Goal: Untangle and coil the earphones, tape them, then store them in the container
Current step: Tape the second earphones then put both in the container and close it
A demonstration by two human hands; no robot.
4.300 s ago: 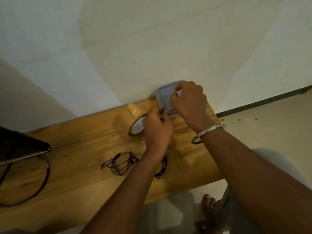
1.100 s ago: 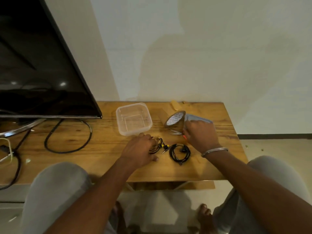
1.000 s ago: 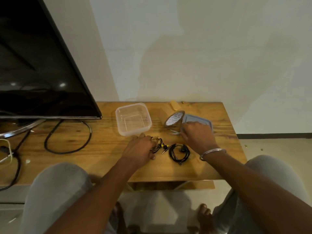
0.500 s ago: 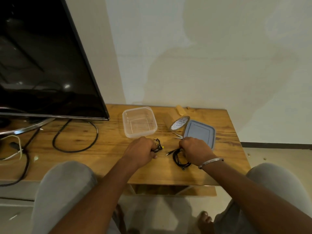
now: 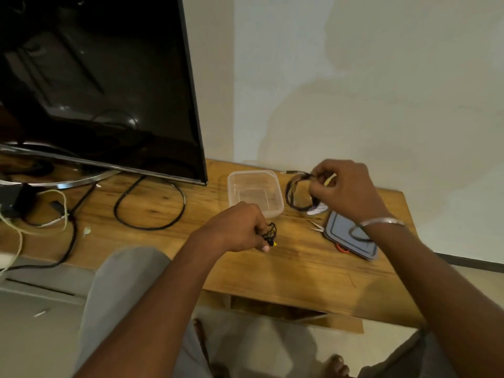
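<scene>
We grip wires in both hands.
Our right hand (image 5: 346, 190) pinches a black earphone loop (image 5: 288, 193); our left hand (image 5: 238, 227), at seven o'clock, clenches a yellow-tipped bundle (image 5: 270, 233).

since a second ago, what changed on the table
The right hand took hold of the coil and lifted it off the table, up beside the container. The left hand still grips the bundle on the table; container and lid stayed put.
</scene>
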